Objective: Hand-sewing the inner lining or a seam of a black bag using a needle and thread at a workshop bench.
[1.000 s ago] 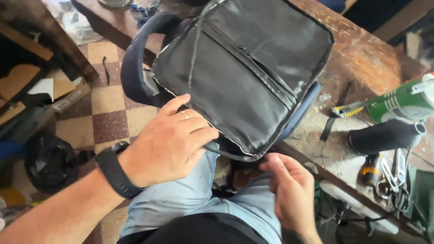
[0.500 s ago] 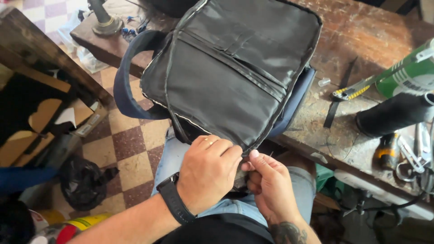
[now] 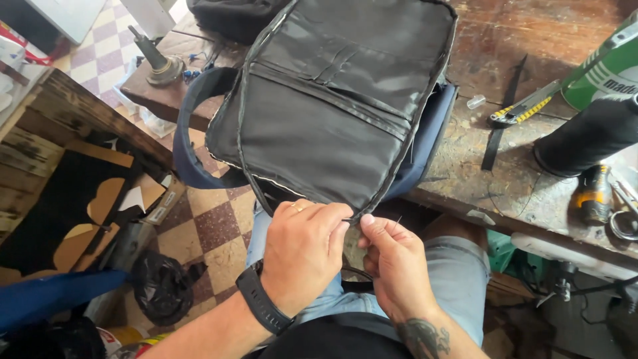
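Head view shows your left hand (image 3: 302,256) and right hand (image 3: 392,262) both pinching the near corner of the black leather bag (image 3: 332,113). It lies half across the worn wooden workbench (image 3: 531,53), and your fingertips close tightly on its edge seam.

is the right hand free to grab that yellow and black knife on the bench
Probably not right away: the right hand is pinching the black bag edge with the left hand. The utility knife lies unobstructed on the workbench.

Bare forearms, no sleeves. Left hand (image 3: 302,256): thin ring on one finger, black rubbery band w/ watch at wrist. Right hand (image 3: 397,266): dark tattoo on forearm just below wrist. Light-blue denim shorts, black top
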